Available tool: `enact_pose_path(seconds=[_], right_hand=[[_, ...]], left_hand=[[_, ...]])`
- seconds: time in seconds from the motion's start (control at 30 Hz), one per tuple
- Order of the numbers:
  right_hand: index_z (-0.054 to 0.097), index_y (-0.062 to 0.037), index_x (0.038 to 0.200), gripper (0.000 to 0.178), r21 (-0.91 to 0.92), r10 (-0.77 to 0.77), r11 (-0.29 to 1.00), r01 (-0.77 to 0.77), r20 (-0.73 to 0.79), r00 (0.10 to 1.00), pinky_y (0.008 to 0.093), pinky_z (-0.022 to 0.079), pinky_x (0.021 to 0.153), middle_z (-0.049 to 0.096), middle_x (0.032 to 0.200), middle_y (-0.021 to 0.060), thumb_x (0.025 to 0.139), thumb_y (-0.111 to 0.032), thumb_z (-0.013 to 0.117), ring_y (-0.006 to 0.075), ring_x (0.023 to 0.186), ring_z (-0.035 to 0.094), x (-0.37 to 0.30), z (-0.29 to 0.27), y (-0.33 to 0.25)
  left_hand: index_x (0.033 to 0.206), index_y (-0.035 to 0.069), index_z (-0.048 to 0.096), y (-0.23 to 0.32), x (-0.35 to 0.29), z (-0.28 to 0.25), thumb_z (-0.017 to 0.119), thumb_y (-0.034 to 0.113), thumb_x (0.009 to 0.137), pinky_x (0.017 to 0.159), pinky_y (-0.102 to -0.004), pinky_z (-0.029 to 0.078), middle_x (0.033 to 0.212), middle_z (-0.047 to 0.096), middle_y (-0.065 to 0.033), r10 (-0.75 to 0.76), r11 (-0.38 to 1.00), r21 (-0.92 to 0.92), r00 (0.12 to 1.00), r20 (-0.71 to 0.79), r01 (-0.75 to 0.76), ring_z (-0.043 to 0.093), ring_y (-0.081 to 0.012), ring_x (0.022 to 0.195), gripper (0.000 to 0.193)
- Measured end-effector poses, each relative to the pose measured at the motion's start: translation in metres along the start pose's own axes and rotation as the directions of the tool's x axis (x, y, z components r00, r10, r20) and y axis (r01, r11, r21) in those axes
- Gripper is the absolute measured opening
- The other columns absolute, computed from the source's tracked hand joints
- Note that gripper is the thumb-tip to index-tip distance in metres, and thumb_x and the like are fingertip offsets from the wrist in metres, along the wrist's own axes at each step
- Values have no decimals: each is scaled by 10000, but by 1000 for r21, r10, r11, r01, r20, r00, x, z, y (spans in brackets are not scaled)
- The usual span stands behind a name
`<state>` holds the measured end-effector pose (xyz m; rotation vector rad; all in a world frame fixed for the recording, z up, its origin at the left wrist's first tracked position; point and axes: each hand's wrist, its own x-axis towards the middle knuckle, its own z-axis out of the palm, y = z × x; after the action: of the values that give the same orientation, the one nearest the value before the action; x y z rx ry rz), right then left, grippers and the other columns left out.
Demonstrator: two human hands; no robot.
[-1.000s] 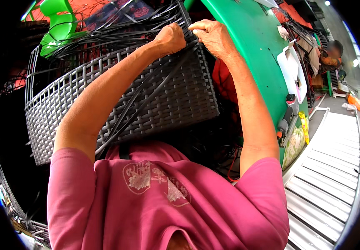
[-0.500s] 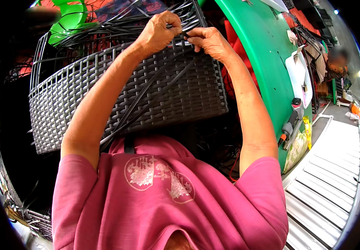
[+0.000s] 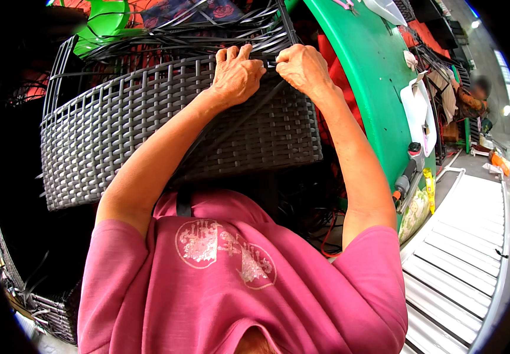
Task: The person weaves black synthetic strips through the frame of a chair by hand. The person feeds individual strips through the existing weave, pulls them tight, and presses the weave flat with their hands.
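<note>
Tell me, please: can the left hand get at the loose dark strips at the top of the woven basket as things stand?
Probably yes. The left hand already rests on the top edge of the woven basket, and the loose dark strips lie just beyond its fingers, with nothing between them. The right hand grips beside it, not across the way.

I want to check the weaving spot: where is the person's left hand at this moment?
In the head view, the left hand rests on the top rim of the dark woven basket, just left of the right hand, below the loose black strips.
</note>
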<state>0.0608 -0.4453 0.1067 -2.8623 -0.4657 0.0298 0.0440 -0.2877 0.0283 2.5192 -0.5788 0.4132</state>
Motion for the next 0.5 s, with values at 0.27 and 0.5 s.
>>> enact_pose_path(seconds=[0.27,0.5], right_hand=[[674,-29,693,167,-38,-182,980,196,231,956,407,519,621,636,681,194,688,-147,555,326,647,644,33,27,12],[594,-85,670,127,646,136,561,-518,546,827,195,186,375,418,550,-70,786,-93,543,14,411,275,28,20,28]], left_hand=[[851,87,685,9,10,11,549,276,813,909,-513,263,1270,444,-136,-109,986,143,985,137,89,428,-319,1133,236],[858,166,689,-3,23,13,562,309,757,844,-500,316,1047,589,-74,-236,966,148,953,191,210,520,-284,988,215]])
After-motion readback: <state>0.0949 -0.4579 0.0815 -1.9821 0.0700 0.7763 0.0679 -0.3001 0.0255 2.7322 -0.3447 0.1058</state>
